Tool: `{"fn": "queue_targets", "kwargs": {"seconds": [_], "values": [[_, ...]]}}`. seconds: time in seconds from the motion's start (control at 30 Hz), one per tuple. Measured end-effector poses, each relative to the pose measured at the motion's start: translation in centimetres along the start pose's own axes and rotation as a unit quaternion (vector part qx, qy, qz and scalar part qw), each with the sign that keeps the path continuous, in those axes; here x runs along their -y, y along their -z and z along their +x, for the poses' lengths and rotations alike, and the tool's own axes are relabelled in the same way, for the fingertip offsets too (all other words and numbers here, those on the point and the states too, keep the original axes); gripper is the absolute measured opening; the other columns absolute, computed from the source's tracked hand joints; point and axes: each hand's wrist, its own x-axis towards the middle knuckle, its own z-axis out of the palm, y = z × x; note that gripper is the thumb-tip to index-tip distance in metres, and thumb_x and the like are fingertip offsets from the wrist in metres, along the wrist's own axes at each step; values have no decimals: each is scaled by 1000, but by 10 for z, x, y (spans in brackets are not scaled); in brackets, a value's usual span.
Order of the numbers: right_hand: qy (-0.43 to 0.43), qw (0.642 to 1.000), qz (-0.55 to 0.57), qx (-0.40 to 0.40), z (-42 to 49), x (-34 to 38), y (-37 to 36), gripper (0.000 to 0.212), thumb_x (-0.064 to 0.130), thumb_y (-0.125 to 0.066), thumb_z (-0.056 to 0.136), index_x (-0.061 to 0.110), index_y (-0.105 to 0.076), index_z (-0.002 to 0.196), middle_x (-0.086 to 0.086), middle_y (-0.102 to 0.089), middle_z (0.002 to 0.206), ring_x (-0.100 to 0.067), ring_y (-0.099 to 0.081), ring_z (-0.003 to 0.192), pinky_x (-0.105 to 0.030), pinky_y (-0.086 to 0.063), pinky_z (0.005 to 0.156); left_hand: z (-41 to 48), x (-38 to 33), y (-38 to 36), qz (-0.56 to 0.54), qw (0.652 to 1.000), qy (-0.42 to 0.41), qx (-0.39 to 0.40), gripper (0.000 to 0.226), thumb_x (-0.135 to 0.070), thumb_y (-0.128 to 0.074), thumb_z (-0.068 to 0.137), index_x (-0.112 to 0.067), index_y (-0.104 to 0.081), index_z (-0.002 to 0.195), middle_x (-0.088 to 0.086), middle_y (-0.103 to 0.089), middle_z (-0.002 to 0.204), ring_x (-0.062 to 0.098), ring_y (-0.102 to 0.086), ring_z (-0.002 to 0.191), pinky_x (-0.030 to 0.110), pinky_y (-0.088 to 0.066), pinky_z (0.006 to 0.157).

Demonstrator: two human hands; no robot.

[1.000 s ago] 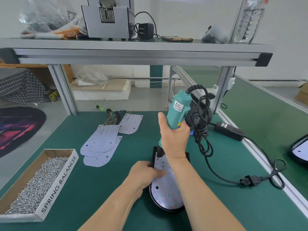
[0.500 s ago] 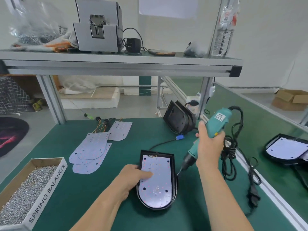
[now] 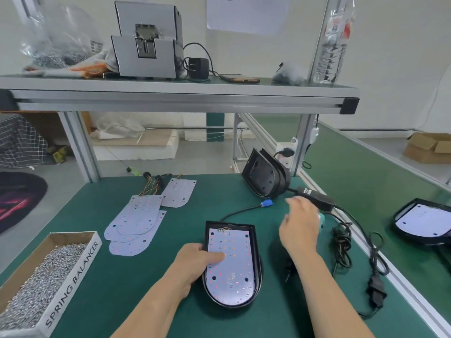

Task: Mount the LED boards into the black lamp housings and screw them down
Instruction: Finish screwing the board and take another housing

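I'm letting go of the teal screwdriver (image 3: 321, 219), setting it down at three o'clock of the lamp housing (image 3: 244, 226); my right hand (image 3: 301, 228) is opening above it.

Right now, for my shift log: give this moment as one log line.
left hand: thumb on board in housing | right hand: open over table, driver mostly hidden behind it
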Motion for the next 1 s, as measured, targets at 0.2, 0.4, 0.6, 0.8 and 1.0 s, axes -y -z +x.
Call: {"fn": "queue_targets", "kwargs": {"seconds": [0.2,0.4,0.6,0.8,1.0], "values": [[168,910,-9,379,44,32,-42,78,-12,-35,94,28,-23,160,7,-13,168,-19,-10,154,-33,-16,123,1,0,1,4,1000,-3,4,15,-11,-77,82,-5,-76,95,5,-79,87,20,-76,80,28,-58,72],[186,913,-84,354,45,28,-51,35,14,-50,102,14,-52,137,-8,-46,134,-29,-44,128,-42,-41,102,6,2,1,1,999,-3,-36,15,-12,-79,80,-5,-75,93,4,-78,83,20,-76,78,27,-57,68],[20,926,25,376,18,36,-15,54,39,-31,106,-3,-65,105,-19,-67,108,-34,-66,91,-39,-51,90,14,6,-4,0,997,-4,-76,8,-12,-81,79,-9,-75,84,0,-78,77,20,-75,76,29,-58,70],[-88,880,151,441,-21,43,0,37,42,-78,75,12,-59,86,-5,-56,78,-17,-53,63,-26,-47,54,14,7,-5,20,996,-7,-89,18,-17,-82,78,-5,-74,89,6,-78,85,25,-75,82,39,-60,81],[-155,856,241,430,-35,39,4,19,9,-74,77,8,-62,91,-7,-63,81,-20,-52,65,-24,-36,52,8,11,-9,62,987,-50,-136,47,-46,-71,86,-4,-53,73,6,-58,69,19,-51,63,31,-40,62]]}}
